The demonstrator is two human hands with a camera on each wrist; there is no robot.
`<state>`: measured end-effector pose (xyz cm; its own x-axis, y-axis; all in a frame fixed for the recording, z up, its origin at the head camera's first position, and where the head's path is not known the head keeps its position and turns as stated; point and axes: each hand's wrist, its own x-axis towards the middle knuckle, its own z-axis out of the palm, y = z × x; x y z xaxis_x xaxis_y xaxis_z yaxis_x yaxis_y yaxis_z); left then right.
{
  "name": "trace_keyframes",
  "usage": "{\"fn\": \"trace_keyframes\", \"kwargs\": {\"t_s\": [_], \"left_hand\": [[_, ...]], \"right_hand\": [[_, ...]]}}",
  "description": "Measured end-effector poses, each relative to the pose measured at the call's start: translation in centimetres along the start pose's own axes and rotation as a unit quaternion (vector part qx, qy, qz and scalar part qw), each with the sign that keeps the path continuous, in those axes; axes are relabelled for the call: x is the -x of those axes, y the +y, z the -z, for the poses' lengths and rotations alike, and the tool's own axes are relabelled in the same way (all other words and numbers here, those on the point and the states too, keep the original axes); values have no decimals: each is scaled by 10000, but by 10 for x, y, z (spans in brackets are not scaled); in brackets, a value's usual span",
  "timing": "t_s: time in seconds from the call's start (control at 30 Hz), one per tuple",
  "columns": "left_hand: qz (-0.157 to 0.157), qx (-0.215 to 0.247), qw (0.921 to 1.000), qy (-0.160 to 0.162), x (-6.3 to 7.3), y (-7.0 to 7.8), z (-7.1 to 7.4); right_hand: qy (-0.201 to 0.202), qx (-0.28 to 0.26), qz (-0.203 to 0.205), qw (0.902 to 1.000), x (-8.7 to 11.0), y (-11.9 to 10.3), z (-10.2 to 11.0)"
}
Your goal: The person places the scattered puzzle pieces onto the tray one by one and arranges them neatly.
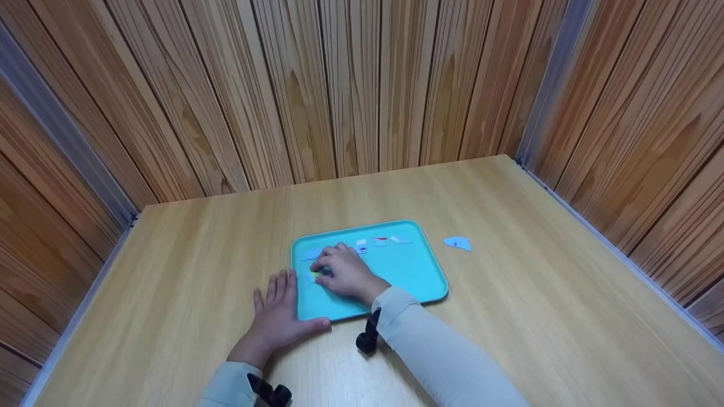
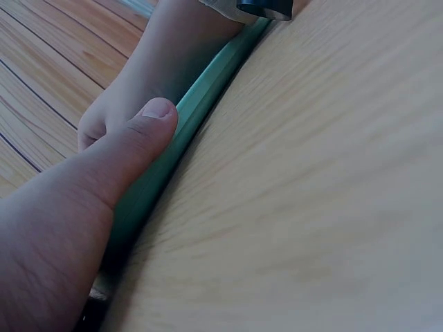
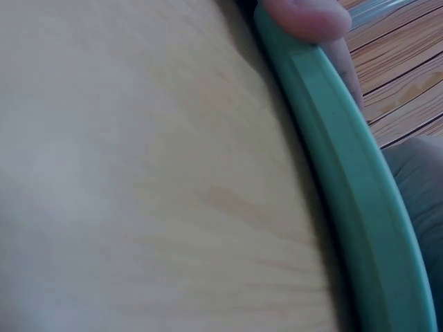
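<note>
A turquoise tray point(image 1: 396, 271) lies on the table, bearing several small flat pieces that look like cut paper. My left hand point(image 1: 277, 322) rests against the tray's near left corner, fingers straight along the left side and thumb at the front rim. In the left wrist view, that thumb point(image 2: 149, 131) touches the rim. Over the left part of the tray, my right hand point(image 1: 345, 271) has its thumb and fingers curled at a small pale piece with yellow point(image 1: 314, 276), seemingly pinching it. The hand partly hides this piece. Just beyond lies a bluish piece point(image 1: 310, 255).
Along the tray's far side lie a piece with red point(image 1: 380, 241), a pale piece point(image 1: 402, 240) and a small piece with dark marks point(image 1: 362, 250). One blue piece point(image 1: 457, 243) sits on the wooden table point(image 1: 537, 282), right of the tray. Wood-plank walls point(image 1: 350, 85) stand behind.
</note>
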<state>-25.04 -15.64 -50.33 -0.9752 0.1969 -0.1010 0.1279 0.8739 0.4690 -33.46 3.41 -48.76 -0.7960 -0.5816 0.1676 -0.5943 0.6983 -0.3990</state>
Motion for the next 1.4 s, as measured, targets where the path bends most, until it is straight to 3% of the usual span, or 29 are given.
{"fn": "trace_keyframes", "kwargs": {"t_s": [0.33,0.57,0.97,1.4], "left_hand": [[9,-11,10000,-29,0,0,0],[-35,-66,9999,95,1,0,0],[33,-74,10000,9,0,1,0],[1,-7,10000,21,0,0,0]], "right_hand": [[-2,25,-182,9998,-1,-1,-1],[264,38,45,9996,-2,2,-5],[177,-153,19,9997,2,5,3],[607,-517,-216,9966,25,42,33]]}}
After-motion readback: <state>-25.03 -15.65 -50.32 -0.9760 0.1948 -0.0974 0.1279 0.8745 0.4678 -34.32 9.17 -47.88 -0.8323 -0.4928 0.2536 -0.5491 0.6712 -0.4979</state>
